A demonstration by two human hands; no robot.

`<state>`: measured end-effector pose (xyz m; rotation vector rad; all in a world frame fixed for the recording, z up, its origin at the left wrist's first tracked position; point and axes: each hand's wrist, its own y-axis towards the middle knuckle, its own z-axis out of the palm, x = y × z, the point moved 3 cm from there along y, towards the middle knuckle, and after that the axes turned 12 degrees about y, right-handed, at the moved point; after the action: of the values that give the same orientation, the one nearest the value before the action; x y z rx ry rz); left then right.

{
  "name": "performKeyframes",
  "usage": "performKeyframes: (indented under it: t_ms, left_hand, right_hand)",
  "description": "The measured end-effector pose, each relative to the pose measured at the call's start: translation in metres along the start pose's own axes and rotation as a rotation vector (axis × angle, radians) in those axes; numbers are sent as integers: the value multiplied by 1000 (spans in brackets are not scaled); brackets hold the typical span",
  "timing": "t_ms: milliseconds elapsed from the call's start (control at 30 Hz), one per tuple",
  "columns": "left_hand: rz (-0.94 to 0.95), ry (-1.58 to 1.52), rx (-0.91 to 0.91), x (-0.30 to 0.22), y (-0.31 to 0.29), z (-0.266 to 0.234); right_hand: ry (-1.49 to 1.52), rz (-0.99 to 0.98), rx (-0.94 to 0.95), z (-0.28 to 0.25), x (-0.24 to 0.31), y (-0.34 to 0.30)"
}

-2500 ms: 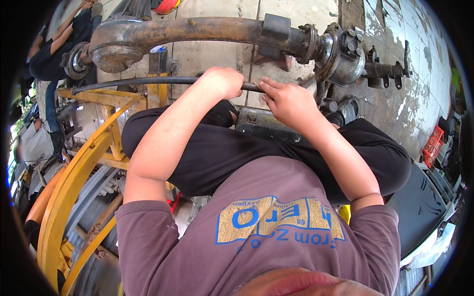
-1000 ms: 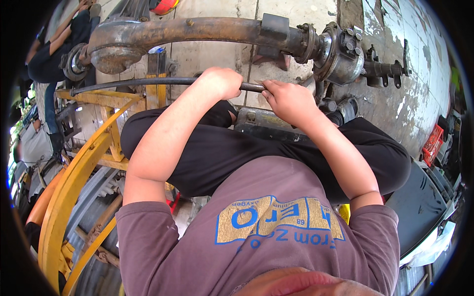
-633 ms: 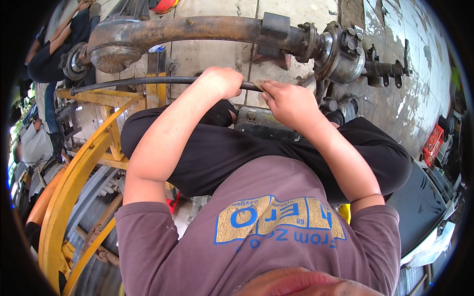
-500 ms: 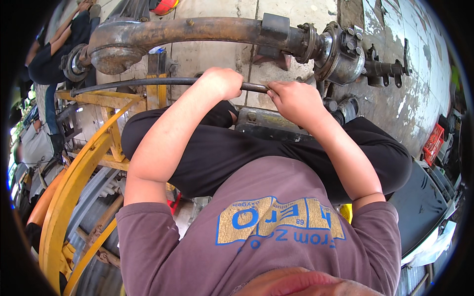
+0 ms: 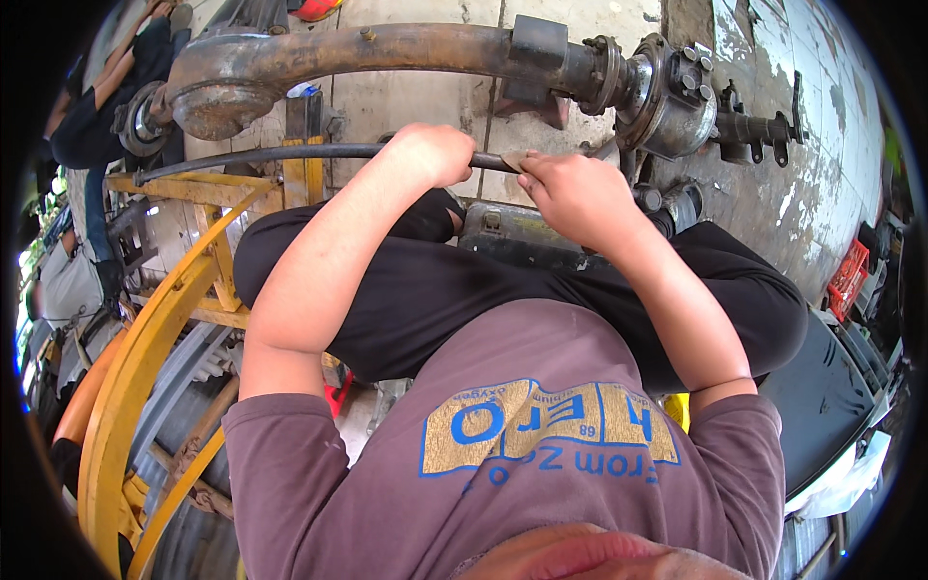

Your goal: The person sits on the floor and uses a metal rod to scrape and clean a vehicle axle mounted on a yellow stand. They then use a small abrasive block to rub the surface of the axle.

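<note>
A long, dark metal rod [image 5: 280, 153] runs sideways in front of me, its far left end over a yellow metal frame [image 5: 188, 184]. My left hand [image 5: 437, 155] is closed around it near its right part. At the rod's right end, my right hand [image 5: 572, 193] is closed with thumb and fingers pinched on it. A small, flat, tan piece [image 5: 515, 159] shows at those fingertips, over the rod; its kind I cannot make out. The hands are a short gap apart, above my crossed legs.
Beyond the rod lies a large rusty vehicle axle [image 5: 406, 53] with a hub [image 5: 667, 101] at its right. A black case [image 5: 503, 224] sits between my knees. At far right stands a red crate [image 5: 849, 278]. Another person's legs [image 5: 87, 135] are at upper left.
My right hand has shifted slightly left along the rod, and the tan piece now shows more at its fingertips. My left hand keeps its grip. The whole view has shifted slightly.
</note>
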<state>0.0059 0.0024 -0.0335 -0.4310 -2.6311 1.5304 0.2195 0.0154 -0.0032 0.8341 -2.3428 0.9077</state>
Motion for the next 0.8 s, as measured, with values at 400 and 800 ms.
performKeyframes:
  t_ms: [400, 800]
  left_hand:
    - [-7, 4, -15, 0, -2, -1]
    - [10, -16, 3, 1, 2, 3]
  right_hand:
    - [55, -55, -72, 3, -7, 4]
    - [-46, 2, -17, 6, -1, 7]
